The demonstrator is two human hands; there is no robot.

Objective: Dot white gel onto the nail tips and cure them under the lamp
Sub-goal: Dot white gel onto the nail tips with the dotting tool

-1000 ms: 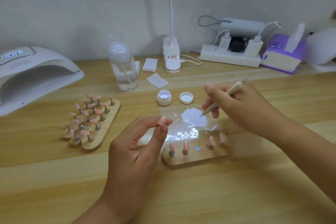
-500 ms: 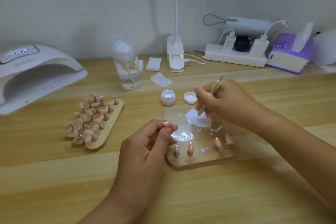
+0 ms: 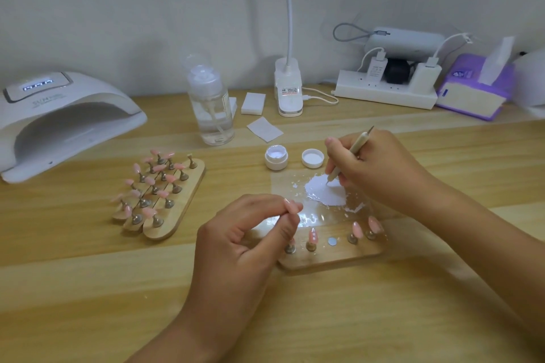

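This is a small nail-art workstation, homely rather than a salon: a light wooden bench (image 3: pixel 88 289) set against a plain white wall (image 3: pixel 147 9). A white curing lamp (image 3: pixel 59 115) sits far left. Wooden stands (image 3: pixel 165 227) carry pink nail tips (image 3: pixel 160 168) on pegs, and an open gel pot (image 3: pixel 276 158) stands near a clear pump bottle (image 3: pixel 211 109). Mid-bench, the left hand (image 3: pixel 244 239) pinches a loose tip (image 3: pixel 291 206) and the right hand (image 3: pixel 377 168) grips a dotting tool (image 3: pixel 352 150). Far right, a loaded power strip (image 3: pixel 383 94) and a purple tissue box (image 3: pixel 472 91) look domestic.
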